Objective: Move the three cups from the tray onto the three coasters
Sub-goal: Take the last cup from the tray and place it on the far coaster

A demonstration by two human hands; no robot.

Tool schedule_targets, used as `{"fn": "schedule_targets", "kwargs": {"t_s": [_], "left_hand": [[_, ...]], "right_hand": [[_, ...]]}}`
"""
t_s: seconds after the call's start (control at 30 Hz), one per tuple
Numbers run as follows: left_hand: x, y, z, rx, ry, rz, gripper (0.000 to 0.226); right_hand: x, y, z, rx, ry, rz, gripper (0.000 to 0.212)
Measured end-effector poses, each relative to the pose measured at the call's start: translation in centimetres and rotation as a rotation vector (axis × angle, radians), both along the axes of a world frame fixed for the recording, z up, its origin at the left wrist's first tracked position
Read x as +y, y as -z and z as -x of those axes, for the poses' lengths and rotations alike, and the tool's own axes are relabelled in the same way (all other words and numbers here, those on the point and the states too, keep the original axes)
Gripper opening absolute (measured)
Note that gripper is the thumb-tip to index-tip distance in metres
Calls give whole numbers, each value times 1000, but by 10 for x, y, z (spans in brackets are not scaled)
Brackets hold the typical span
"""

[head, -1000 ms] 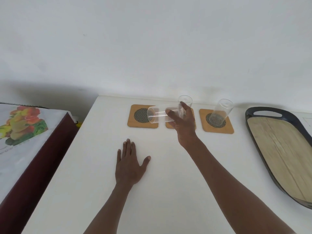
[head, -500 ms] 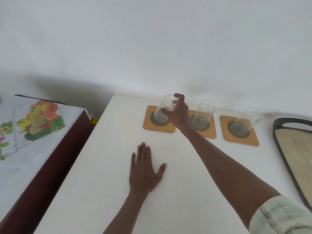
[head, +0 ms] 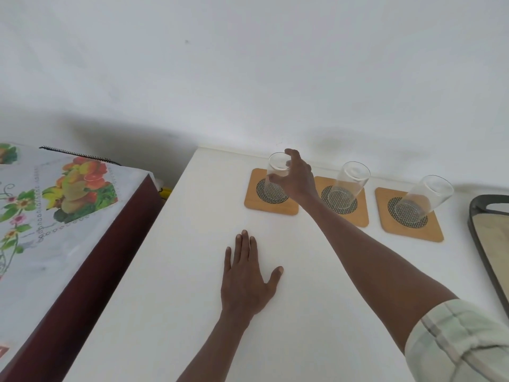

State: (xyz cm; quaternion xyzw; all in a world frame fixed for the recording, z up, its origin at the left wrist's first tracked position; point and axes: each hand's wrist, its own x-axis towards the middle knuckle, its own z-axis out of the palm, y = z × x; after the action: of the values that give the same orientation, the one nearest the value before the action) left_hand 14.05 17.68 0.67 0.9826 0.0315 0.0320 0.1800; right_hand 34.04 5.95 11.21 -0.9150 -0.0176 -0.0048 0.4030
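Item: my right hand (head: 298, 179), grip closed round the left cup (head: 276, 175), upright on the left coaster (head: 271, 192). Left hand (head: 246, 277): spread flat on the surface (head: 170, 271), at 6 o'clock.

The right hand (head: 298, 177) wraps its fingers around a clear cup (head: 275, 175) standing on the coaster (head: 271, 201) beneath it. To that hand's right, two more cups stand on coasters. The left hand (head: 248, 277) lies flat on the white table (head: 170, 285), nearer the person.
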Motion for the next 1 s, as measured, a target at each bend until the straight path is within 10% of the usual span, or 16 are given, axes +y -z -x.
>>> {"fn": "schedule_targets", "kwargs": {"t_s": [1.0], "left_hand": [[0, 0, 0, 10, -1, -9, 94]], "right_hand": [[6, 12, -4, -50, 14, 42, 98]]}}
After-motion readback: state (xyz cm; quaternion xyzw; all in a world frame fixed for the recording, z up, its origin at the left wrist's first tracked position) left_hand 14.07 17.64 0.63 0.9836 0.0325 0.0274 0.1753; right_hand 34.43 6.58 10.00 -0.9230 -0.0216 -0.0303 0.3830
